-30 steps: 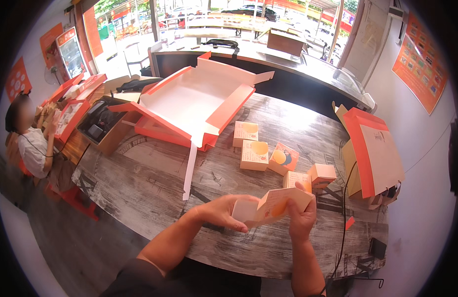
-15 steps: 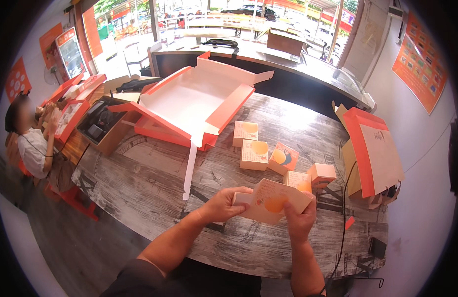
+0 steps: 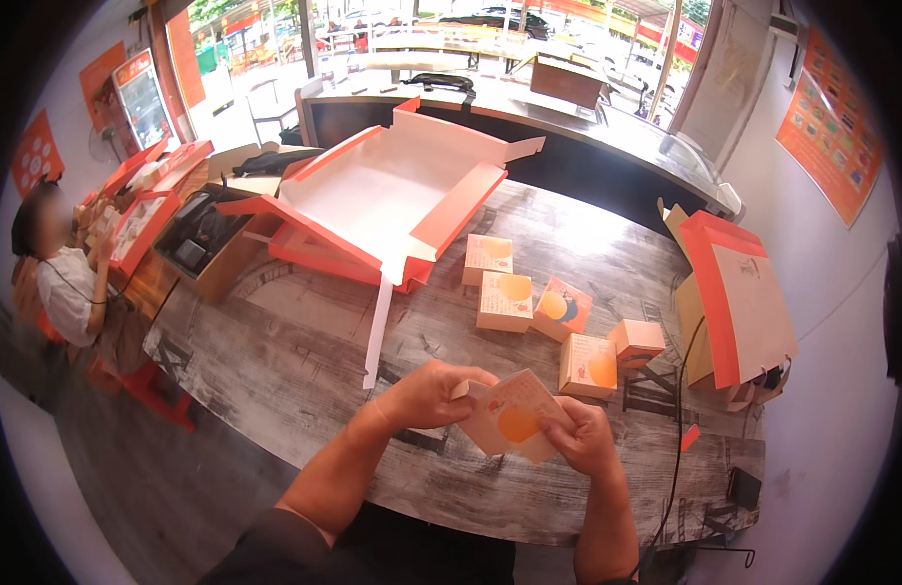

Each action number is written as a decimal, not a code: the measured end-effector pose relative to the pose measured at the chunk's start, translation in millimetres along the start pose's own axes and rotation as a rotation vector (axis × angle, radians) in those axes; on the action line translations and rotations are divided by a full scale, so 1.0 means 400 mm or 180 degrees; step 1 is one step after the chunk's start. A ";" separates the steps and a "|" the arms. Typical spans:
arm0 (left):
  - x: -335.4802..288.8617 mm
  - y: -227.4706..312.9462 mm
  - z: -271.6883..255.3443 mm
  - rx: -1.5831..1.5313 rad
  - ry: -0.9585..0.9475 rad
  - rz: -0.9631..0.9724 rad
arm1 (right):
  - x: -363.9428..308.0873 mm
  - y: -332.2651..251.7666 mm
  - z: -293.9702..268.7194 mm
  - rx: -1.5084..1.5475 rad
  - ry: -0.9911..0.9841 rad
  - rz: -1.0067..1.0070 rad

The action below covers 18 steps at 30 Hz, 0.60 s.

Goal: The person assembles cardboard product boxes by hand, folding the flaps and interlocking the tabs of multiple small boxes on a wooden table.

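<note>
Between my two hands, above the near part of the table, is a flattened small cardboard box (image 3: pixel 514 411), cream with an orange circle and printed lines. My left hand (image 3: pixel 433 394) grips its left end, fingers curled round a folded flap. On the other side my right hand (image 3: pixel 583 435) pinches the right edge, the thumb on the printed face. Just beyond stand several folded small boxes of the same kind: one nearest (image 3: pixel 588 366), one to its right (image 3: pixel 637 340), one tilted with a blue patch (image 3: pixel 562 309), and two further back (image 3: pixel 505 300).
A large open red-and-white carton (image 3: pixel 373 195) lies on the grey wood-patterned table (image 3: pixel 305 341), one long flap reaching toward me. At right stand a red-and-tan bag (image 3: pixel 739 302) and a black cable (image 3: pixel 677 429). Another person (image 3: pixel 66 273) sits far left near an open brown box (image 3: pixel 202 244).
The flattened box has moved slightly left in my hands and turned, its printed face now tilted. My right hand has shifted left and down, uncovering the nearest folded box.
</note>
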State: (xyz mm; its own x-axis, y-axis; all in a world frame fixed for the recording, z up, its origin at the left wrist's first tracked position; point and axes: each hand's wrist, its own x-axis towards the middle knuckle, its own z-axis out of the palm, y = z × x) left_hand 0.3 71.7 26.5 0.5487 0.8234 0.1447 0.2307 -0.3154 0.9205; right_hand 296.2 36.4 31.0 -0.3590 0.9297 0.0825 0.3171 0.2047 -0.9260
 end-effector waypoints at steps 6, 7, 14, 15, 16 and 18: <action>0.006 -0.038 0.003 -0.2081 0.0479 0.0268 | 0.001 0.045 0.032 0.0901 0.0870 -0.0185; 0.011 -0.045 0.012 -0.2273 0.0512 0.0323 | 0.003 0.047 0.046 0.1185 0.0986 -0.0199; 0.022 -0.072 0.110 -0.1380 0.1153 0.0029 | 0.011 0.081 0.102 0.1647 0.0942 -0.0109; 0.025 -0.072 0.108 -0.1107 0.1243 -0.0023 | 0.009 0.089 0.103 0.1206 0.0858 -0.0148; 0.025 -0.064 0.105 -0.0735 0.1345 0.0005 | 0.007 0.096 0.104 0.0771 0.0762 -0.0185; 0.025 -0.037 0.097 0.0013 0.1536 0.0062 | 0.005 0.095 0.111 0.0246 0.0744 -0.0337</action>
State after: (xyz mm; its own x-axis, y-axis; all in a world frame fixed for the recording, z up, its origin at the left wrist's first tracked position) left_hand 33.5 66.2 0.2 0.1177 0.9418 0.3148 0.2277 -0.3341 0.9146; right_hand 268.6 32.3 -20.3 -0.1712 0.9517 0.2548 0.2175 0.2888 -0.9323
